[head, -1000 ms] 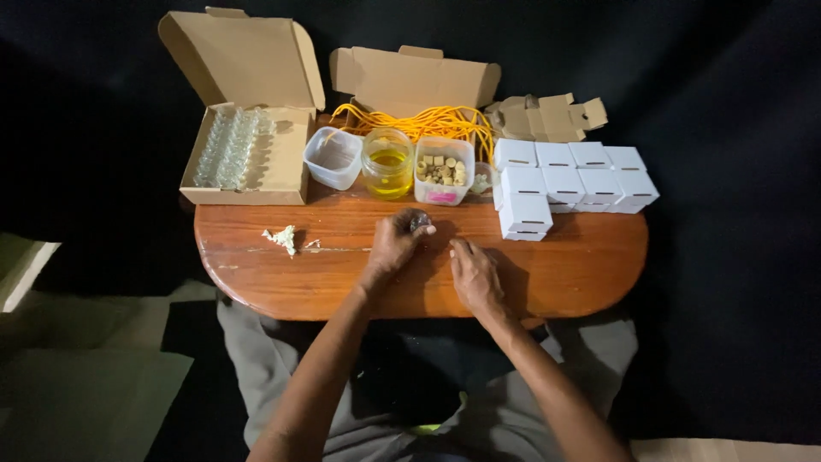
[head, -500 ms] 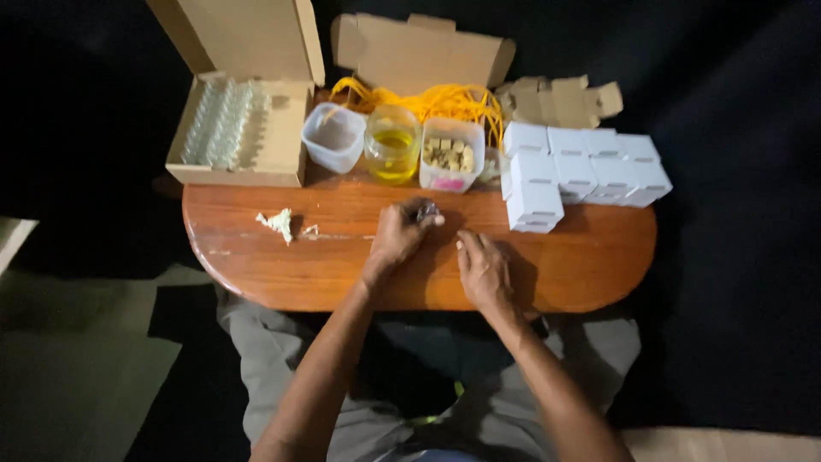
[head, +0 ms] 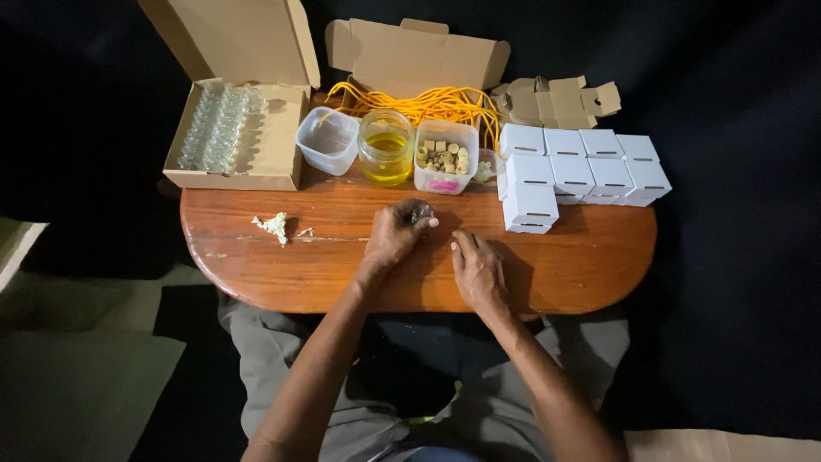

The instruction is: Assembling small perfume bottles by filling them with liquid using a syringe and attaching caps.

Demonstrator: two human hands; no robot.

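My left hand [head: 395, 235] rests on the oval wooden table [head: 256, 265] with its fingers closed round a small clear glass bottle [head: 422, 211], of which only the top shows. A little to its right, my right hand [head: 478, 270] lies on the wood with the fingers curled; I cannot see anything in it. Straight behind the hands stand a jar of yellow liquid [head: 386, 147] and a clear tub of small corks [head: 445, 156].
An open cardboard box of glass bottles [head: 229, 133] is at the back left, beside an empty clear tub [head: 327, 140]. Yellow strings [head: 428, 103] lie behind the tubs. Several white cartons [head: 581, 167] fill the back right. A crumpled paper scrap [head: 275, 226] lies left.
Both hands stay in nearly the same spot on the table, the left still holding the bottle. The camera has tilted, so everything sits slightly differently in the view.
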